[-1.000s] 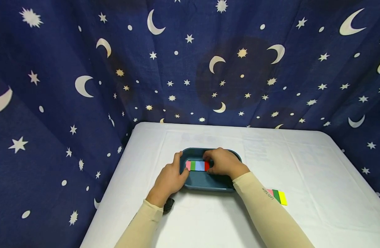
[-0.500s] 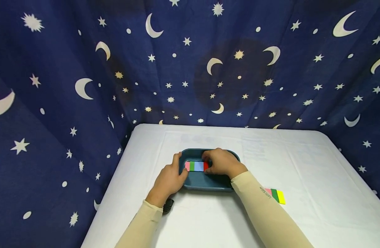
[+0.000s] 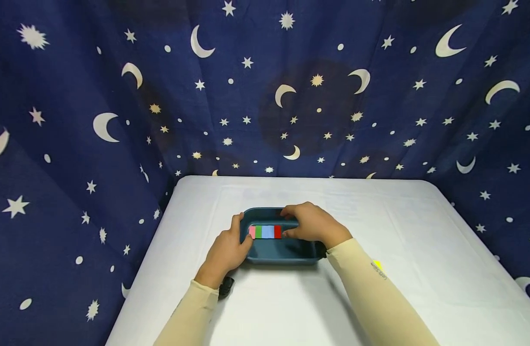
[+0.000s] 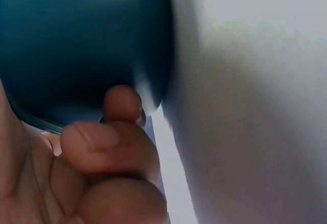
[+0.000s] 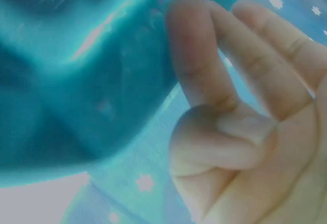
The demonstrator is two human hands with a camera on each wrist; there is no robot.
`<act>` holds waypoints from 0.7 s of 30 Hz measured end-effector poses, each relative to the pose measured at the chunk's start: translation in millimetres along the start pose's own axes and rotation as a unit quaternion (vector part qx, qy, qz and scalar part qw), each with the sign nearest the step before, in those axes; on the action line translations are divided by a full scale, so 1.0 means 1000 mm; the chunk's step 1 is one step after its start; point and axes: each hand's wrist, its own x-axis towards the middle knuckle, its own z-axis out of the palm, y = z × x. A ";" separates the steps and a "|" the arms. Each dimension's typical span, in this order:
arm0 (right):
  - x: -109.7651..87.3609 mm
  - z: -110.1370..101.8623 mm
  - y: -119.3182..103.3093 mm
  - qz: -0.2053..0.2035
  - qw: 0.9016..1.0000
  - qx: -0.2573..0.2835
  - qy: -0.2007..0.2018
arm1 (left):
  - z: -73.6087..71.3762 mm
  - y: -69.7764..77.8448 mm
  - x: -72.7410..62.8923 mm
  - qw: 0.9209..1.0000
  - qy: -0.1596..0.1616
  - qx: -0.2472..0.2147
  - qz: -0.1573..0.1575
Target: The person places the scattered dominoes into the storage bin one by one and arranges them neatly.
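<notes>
A dark blue-green tray [image 3: 282, 261] stands on the white table. Inside it lies a row of small flat coloured tiles [image 3: 265, 232]: pink, green, light blue, and red at the right end. My left hand [image 3: 225, 252] grips the tray's left wall, thumb at the inner side near the pink tile. In the left wrist view, its fingers [image 4: 112, 147] curl against the tray's outer wall. My right hand [image 3: 314, 223] is over the tray's right part, just right of the red tile [image 3: 277, 232]. Nothing shows between its parted thumb and fingers in the right wrist view.
A yellow tile [image 3: 378, 265] lies on the table [image 3: 420, 230] to the right, partly hidden by the right sleeve [image 3: 368, 283]. A dark blue curtain [image 3: 230, 110] with moons and stars hangs behind the table and at its left.
My right thumb and fingers have come off the red tile and moved slightly right. The head view has shifted. The right sleeve now hides the pink and dark green tiles beside the yellow one.
</notes>
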 end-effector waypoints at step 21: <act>-0.102 -0.007 0.025 -0.002 0.980 -0.010 0.198 | -0.001 0.000 0.002 1.000 -0.009 -0.012 -0.003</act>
